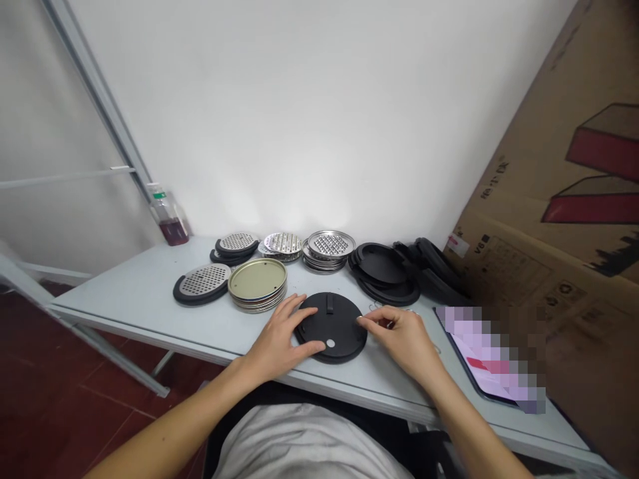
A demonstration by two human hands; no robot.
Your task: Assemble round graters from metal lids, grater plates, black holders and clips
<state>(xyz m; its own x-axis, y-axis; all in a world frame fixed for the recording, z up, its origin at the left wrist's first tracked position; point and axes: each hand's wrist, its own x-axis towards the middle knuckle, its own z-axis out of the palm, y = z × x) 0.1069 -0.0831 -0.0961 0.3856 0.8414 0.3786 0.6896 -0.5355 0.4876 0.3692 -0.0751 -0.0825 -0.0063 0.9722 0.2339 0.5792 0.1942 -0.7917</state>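
Note:
A round black plastic disc (329, 326) with a small raised tab and a white dot lies on the white table (120, 318). My left hand (282, 336) spreads over its left side, with the fingers on top. My right hand (402, 338) comes in from the right, its fingertips pinching the disc's right rim. Just behind my right hand lie thin wire clips (379, 307). To the left stands a stack of gold-faced metal lids (257, 283), and beside it a perforated steel grater plate with a black rim (202, 283).
Along the wall stand more grater plates (327, 247), black ring stacks (382, 267) and a bottle of dark red liquid (170, 223). A pixelated phone (479, 356) lies at the table's right. A cardboard box (549, 199) leans there. The table's front edge runs before me.

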